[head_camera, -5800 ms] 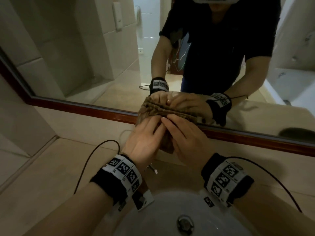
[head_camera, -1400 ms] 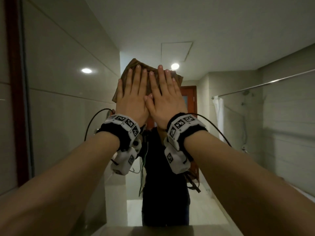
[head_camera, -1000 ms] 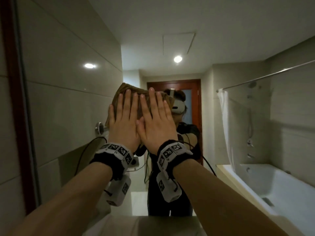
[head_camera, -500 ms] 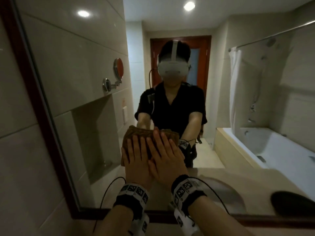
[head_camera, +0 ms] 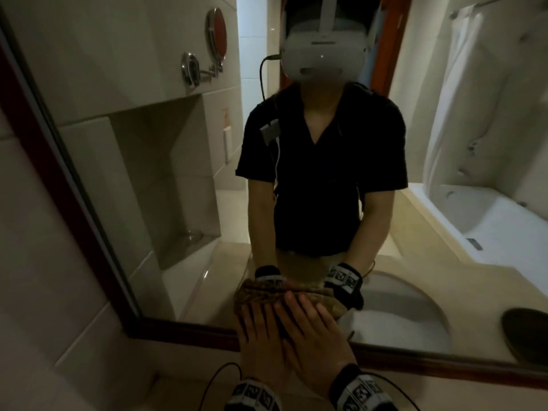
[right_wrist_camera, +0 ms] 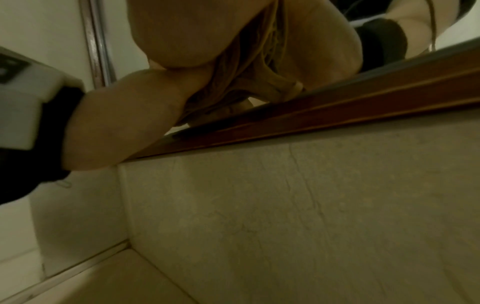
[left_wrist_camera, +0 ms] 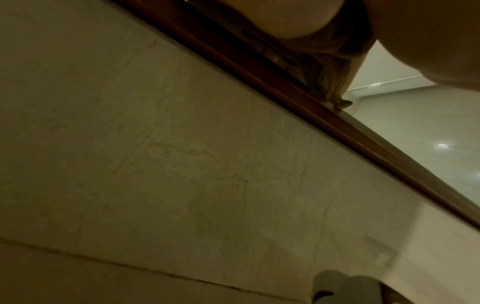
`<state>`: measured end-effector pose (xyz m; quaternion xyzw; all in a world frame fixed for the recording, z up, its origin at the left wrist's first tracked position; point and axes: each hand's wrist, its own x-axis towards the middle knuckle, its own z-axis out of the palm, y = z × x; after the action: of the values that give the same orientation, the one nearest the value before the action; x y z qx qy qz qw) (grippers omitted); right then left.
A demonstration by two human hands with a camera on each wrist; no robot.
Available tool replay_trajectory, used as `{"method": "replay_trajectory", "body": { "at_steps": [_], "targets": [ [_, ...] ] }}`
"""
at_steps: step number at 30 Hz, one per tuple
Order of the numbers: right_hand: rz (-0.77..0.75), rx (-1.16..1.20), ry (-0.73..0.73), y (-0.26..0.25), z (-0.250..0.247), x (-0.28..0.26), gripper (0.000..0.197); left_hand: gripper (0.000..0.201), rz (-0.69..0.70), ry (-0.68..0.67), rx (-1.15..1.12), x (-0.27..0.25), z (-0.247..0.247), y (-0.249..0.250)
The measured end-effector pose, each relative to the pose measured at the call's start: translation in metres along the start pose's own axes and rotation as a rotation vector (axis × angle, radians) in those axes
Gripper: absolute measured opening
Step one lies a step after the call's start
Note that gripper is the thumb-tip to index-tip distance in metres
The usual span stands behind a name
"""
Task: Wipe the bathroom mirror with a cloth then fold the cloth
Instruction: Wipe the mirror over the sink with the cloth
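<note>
A brown cloth (head_camera: 256,295) lies flat against the mirror glass (head_camera: 178,179), just above the dark red wooden bottom frame (head_camera: 184,330). My left hand (head_camera: 258,321) and right hand (head_camera: 305,317) lie side by side on it, fingers straight, pressing it onto the glass. In the left wrist view the cloth (left_wrist_camera: 335,67) bunches under the palm down to the frame (left_wrist_camera: 285,88). The right wrist view has the cloth (right_wrist_camera: 246,67) squeezed between my right palm (right_wrist_camera: 182,30) and the glass, with the left hand (right_wrist_camera: 124,115) beside it.
A beige stone wall strip (right_wrist_camera: 285,205) runs below the frame down to the counter. The mirror reflects a person in a headset, a white basin (head_camera: 400,321), a bathtub (head_camera: 489,221) and a dark object (head_camera: 525,333) on the counter. A black cable (head_camera: 216,378) loops by my left wrist.
Both hands have slid the cloth straight down the mirror, from high on the glass to just above its bottom frame. My view has tilted down with them.
</note>
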<state>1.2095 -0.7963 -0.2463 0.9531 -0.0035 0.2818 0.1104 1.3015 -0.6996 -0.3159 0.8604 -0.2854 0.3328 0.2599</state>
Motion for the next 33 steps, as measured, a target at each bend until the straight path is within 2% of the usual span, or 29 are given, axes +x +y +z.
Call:
{"method": "replay_trajectory", "body": {
  "at_steps": [7, 11, 17, 20, 22, 27, 33],
  "targets": [
    [-0.050, -0.056, -0.016, 0.003, -0.006, -0.002, 0.062, 0.056, 0.047, -0.012, 0.092, -0.001, 0.002, 0.002],
    [0.025, 0.038, 0.049, 0.010, -0.046, 0.027, 0.074, 0.061, 0.098, 0.074, 0.034, 0.044, -0.031, 0.017],
    [0.130, -0.093, 0.246, 0.055, -0.175, 0.124, 0.068, 0.084, 0.206, 0.222, -0.008, 0.188, -0.147, 0.075],
    [0.177, -0.117, 0.338, 0.089, -0.246, 0.165, 0.068, 0.081, 0.295, 0.243, 0.044, 0.257, -0.209, 0.115],
    [0.198, -0.161, 0.398, 0.111, -0.288, 0.189, 0.067, 0.075, 0.277, 0.291, 0.091, 0.298, -0.245, 0.140],
    [0.180, -0.239, 0.463, 0.153, -0.381, 0.242, 0.067, 0.078, 0.301, 0.170, 0.063, 0.386, -0.318, 0.189],
    [0.176, -0.337, 0.507, 0.189, -0.462, 0.284, 0.066, 0.088, 0.263, 0.196, 0.075, 0.456, -0.372, 0.232]
  ]
}}
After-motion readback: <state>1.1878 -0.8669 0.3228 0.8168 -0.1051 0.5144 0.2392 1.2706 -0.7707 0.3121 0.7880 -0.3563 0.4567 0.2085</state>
